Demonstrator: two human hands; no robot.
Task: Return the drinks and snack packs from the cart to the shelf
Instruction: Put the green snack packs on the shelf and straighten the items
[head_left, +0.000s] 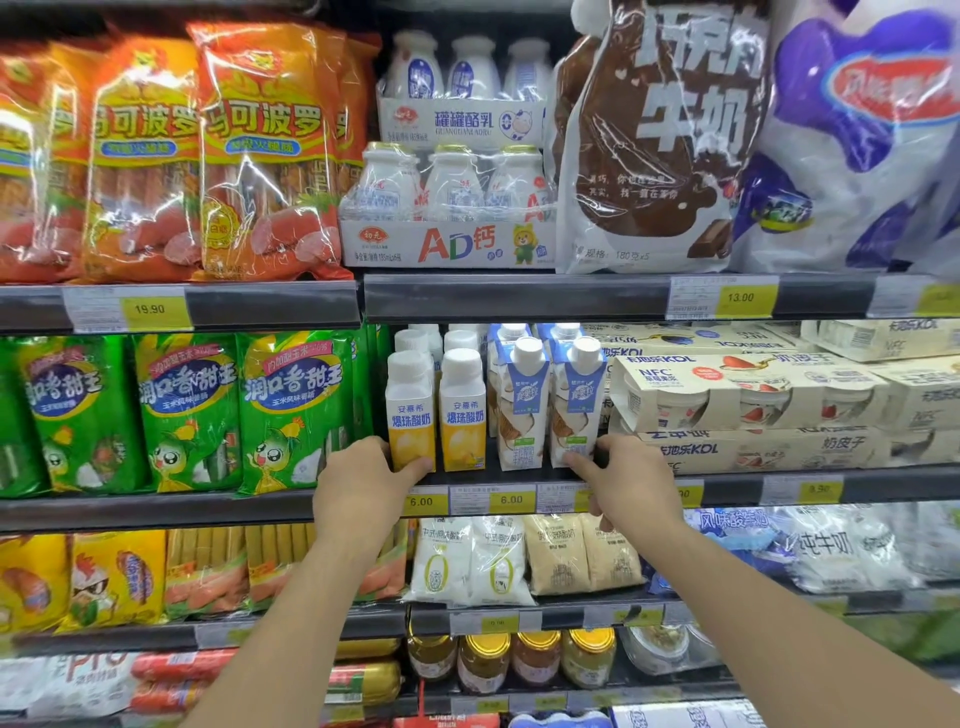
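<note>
Squaring the row, the left hand (363, 480) clamps the yellow bottle (410, 415) and the right hand (626, 480) the carton (576, 410); both should slide back upright together.

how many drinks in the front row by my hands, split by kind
yellow-label yogurt bottles: 2
blue-and-white cartons: 2
total: 4
The left hand touches the leftmost bottle; the right hand touches the rightmost carton.
</note>
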